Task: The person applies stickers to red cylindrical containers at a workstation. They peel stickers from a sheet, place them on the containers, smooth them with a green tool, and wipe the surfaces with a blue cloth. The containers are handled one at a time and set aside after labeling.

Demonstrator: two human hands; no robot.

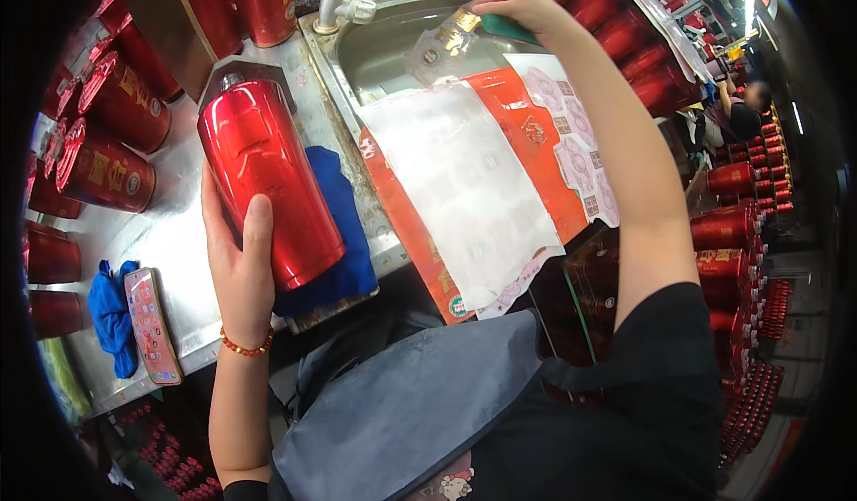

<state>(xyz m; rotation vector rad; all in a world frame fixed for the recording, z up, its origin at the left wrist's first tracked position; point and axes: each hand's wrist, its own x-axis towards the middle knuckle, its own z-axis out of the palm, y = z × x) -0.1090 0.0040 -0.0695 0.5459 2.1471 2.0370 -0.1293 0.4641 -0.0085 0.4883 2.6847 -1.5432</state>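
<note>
A glossy red bottle (268, 171) with a bare metal neck leans at a slant, its lower end over a blue cloth (337, 220) at the counter's edge. Around its left side my left hand (241, 255) is closed, thumb on the front. Over the sink (388, 63), my right hand (527, 8) pinches a clear decal film (444, 47) with gold print. A green flat piece (509, 28) shows under the right palm; its kind is unclear. White backing paper (455, 175) and printed decal sheets (571, 135) lie on an orange-red printed sheet (504, 90) across the sink's near side.
Red printed canisters (112, 166) crowd the metal counter (178, 224) at left. A phone (153, 327) lies beside a bunched blue cloth (112, 318). The faucet (335, 5) stands at the sink's left corner. More red bottles (728, 233) fill the right side, near another person (736, 117).
</note>
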